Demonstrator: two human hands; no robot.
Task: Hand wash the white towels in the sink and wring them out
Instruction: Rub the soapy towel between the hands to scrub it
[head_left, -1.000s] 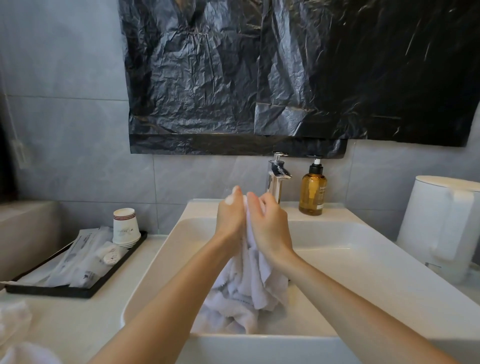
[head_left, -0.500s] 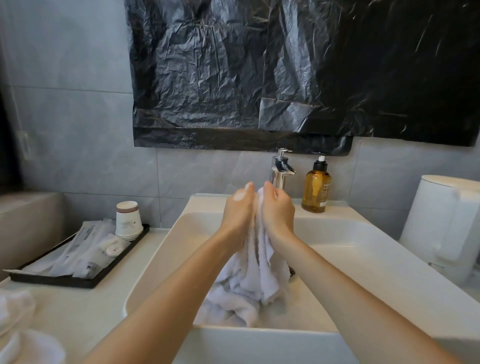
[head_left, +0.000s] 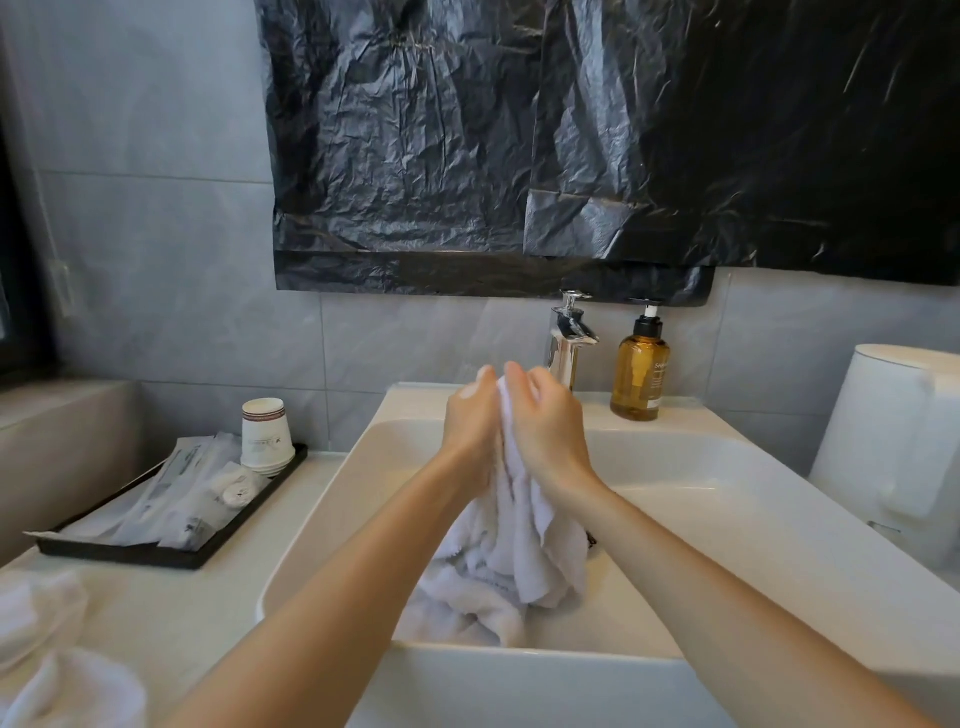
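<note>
Right hand (head_left: 545, 431) risen | with left hand (head_left: 470, 431) seemingly grips towel (head_left: 519, 545) above sink (head_left: 727, 493)

Hotel-style bathroom, white sink (head_left: 727, 499), faucet (head_left: 569, 338), soap bottle (head_left: 640, 374), amenity tray (head_left: 156, 553)

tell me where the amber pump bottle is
Head view: the amber pump bottle stands on the back ledge of the sink, right of centre, right of the chrome tap and left of the white jug.
</note>
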